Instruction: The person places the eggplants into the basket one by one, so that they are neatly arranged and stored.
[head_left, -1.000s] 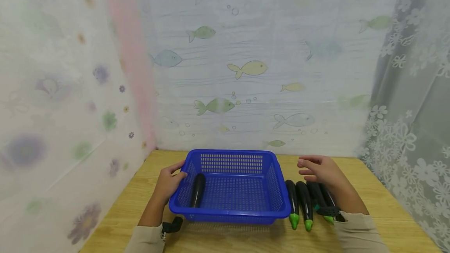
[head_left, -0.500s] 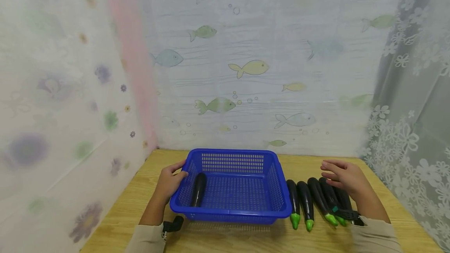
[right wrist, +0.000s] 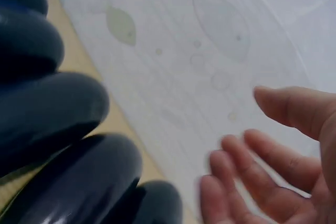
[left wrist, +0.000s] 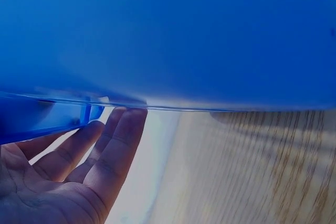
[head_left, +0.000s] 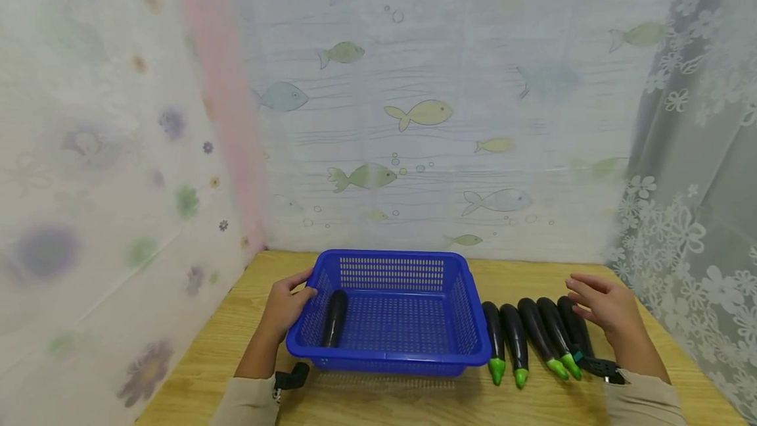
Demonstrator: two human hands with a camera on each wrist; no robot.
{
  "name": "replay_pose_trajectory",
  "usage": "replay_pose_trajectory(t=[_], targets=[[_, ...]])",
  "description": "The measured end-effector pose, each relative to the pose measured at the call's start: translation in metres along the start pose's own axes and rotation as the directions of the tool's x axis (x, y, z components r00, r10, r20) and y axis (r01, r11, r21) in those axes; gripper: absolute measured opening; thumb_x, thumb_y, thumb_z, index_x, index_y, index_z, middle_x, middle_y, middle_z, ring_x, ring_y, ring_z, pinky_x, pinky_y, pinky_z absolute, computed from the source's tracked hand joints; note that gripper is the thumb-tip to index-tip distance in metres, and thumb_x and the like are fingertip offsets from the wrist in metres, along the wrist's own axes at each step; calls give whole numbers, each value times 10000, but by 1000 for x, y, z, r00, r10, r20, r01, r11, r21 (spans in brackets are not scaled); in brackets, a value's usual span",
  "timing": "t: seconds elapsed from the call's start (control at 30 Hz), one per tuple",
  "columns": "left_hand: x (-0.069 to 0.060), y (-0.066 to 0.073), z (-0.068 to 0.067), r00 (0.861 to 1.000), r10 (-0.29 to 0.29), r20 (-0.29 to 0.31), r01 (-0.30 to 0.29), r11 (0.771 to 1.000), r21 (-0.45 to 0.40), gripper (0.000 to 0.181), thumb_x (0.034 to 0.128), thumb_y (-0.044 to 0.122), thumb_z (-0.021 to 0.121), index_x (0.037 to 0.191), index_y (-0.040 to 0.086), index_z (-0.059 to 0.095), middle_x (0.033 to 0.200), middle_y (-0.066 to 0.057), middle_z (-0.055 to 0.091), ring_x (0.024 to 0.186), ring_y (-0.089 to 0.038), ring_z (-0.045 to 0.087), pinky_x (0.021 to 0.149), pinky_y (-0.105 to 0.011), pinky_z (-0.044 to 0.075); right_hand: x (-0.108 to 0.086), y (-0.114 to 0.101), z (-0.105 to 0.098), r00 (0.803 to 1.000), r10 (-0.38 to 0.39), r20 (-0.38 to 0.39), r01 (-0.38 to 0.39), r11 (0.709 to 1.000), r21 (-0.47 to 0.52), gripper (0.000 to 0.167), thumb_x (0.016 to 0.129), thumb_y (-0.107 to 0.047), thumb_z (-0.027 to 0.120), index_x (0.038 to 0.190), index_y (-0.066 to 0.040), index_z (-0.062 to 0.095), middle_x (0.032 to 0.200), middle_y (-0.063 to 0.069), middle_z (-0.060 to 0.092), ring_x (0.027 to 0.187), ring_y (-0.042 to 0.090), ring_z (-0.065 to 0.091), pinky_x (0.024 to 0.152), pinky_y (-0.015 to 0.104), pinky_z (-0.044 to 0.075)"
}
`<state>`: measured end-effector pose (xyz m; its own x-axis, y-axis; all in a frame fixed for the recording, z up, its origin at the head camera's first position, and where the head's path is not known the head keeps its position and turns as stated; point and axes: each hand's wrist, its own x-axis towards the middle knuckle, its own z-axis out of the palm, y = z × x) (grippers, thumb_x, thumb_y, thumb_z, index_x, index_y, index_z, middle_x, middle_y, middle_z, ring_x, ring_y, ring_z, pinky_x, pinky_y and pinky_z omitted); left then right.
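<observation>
A blue plastic basket (head_left: 390, 355) stands mid-table with one dark eggplant (head_left: 335, 319) lying along its left side. My left hand (head_left: 282, 307) holds the basket's left rim, thumb at the top edge; in the left wrist view its fingers (left wrist: 116, 153) reach up under that rim. To the right of the basket, several dark eggplants with green caps (head_left: 535, 327) lie side by side. My right hand (head_left: 612, 307) hovers by the rightmost eggplant (head_left: 572, 321), fingers loosely spread and holding nothing. The right wrist view shows the hand (right wrist: 278, 177) apart from the eggplants (right wrist: 79, 182).
The wooden table (head_left: 225, 347) meets a fish-patterned curtain (head_left: 414, 215) at the back. A flowered curtain (head_left: 118, 215) hangs on the left and a lace one (head_left: 668, 229) on the right. Both wrists wear black camera straps (head_left: 292, 377).
My right hand has moved right, from beside the basket over the eggplants to the end of the row, uncovering more of them. The left hand and basket have stayed put.
</observation>
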<state>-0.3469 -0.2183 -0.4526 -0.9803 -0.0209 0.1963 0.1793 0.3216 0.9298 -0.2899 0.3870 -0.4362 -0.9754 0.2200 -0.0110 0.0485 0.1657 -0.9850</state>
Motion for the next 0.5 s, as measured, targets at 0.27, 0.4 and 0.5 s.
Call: replay_pose_trajectory(t=[0.27, 0.4, 0.5], targets=[[0, 0, 0, 1000, -2, -4, 2, 1000, -8, 538, 960, 123, 656, 1485, 48, 559, 1551, -212, 503, 1207, -393, 672, 876, -448, 619, 1, 18, -8, 991, 39, -128, -35, 999, 31, 286, 896, -435, 783, 1141, -318, 695, 912, -324, 623, 847, -95, 651, 751, 209, 604], [0, 0, 1, 1000, -1, -8, 1, 1000, -8, 534, 960, 117, 654, 1480, 41, 562, 1544, -210, 512, 1215, -398, 667, 896, -464, 612, 5, 24, -11, 985, 108, -134, -111, 994, -12, 583, 918, -440, 758, 1393, -137, 608, 893, -315, 594, 778, -94, 619, 723, 216, 597], [-1, 1, 1, 1000, -4, -10, 3, 1000, -15, 531, 957, 108, 654, 1476, 39, 567, 1537, -206, 521, 1221, -402, 662, 905, -474, 608, 9, 28, -14, 978, 186, -98, -189, 981, -30, 806, 936, -423, 745, 1540, 7, 431, 879, -263, 606, 747, -57, 634, 714, 246, 604]])
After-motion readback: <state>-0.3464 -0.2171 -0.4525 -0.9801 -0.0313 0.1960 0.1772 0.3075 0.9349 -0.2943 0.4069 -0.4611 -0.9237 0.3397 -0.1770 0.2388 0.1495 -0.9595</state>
